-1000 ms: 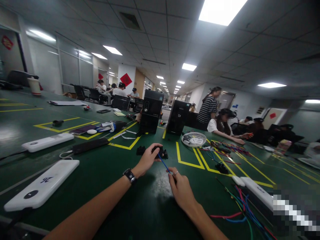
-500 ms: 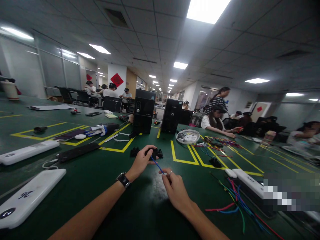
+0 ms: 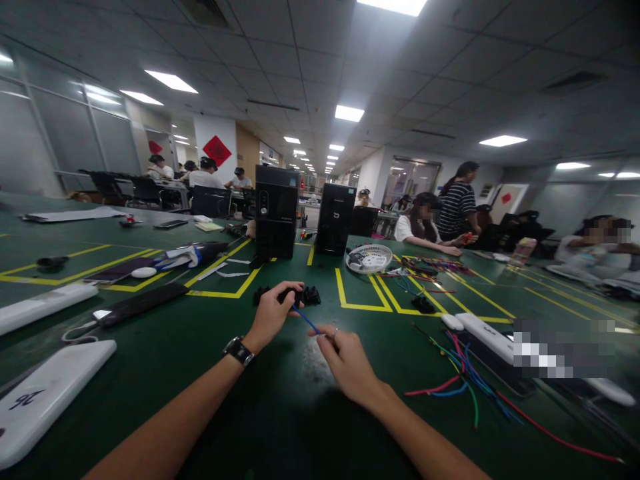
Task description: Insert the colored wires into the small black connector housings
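My left hand [image 3: 271, 312], with a watch on its wrist, is closed over a black connector block [image 3: 300, 295] on the green table [image 3: 280, 413]. A short blue wire [image 3: 306, 322] runs from that block to my right hand [image 3: 345, 360], which pinches the wire's near end between thumb and fingers. A ring shows on one finger of the right hand. More small black parts [image 3: 260, 295] lie just left of the block.
Two black computer towers [image 3: 277, 212] stand behind the hands. A white round basket [image 3: 369, 259] and loose coloured wires [image 3: 460, 380] lie to the right. White flat devices [image 3: 45, 393] and a black phone [image 3: 137, 303] lie on the left. Other people sit at the far side.
The view has swung right and slightly down. Both hands keep their hold on the block and blue wire, with the right hand shifted a little leftward and up.
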`<state>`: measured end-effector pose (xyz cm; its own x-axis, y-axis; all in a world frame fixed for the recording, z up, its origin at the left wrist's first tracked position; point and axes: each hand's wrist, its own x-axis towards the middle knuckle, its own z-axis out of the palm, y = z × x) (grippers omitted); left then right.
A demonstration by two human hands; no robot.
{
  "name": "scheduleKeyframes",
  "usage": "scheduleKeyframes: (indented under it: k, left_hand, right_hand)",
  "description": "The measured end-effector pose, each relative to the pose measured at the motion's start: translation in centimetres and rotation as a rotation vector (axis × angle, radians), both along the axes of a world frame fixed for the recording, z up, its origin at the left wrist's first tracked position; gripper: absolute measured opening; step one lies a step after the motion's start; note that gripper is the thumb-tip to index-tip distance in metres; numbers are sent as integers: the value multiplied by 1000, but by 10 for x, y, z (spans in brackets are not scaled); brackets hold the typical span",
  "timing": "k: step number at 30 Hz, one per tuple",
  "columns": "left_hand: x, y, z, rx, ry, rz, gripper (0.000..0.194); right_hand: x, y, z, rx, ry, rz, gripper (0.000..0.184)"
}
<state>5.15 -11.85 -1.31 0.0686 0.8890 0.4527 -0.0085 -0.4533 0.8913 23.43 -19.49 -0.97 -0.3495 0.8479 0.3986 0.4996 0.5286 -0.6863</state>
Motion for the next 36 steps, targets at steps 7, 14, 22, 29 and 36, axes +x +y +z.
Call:
scheduleKeyframes:
  k: [7, 14, 22, 29, 36]
  left_hand:
    - [14, -7, 2, 2, -41, -3, 32]
    - [39, -18, 3, -182, -317, -187, 64]
    - [34, -13, -3, -264, -393, -146, 43]
    - [36, -7, -13, -70, -178, 58, 41]
    - [39, -2, -19, -54, -132, 150, 34]
  right_hand:
    - [1, 6, -8, -163, -17, 46, 23]
    - [1, 11, -6, -228, 248, 34, 31]
    - [-2, 12, -17, -154, 85, 53, 31]
    - [-3, 14, -22, -34, -89, -16, 26]
    - [3, 16, -6, 67, -63, -109, 33]
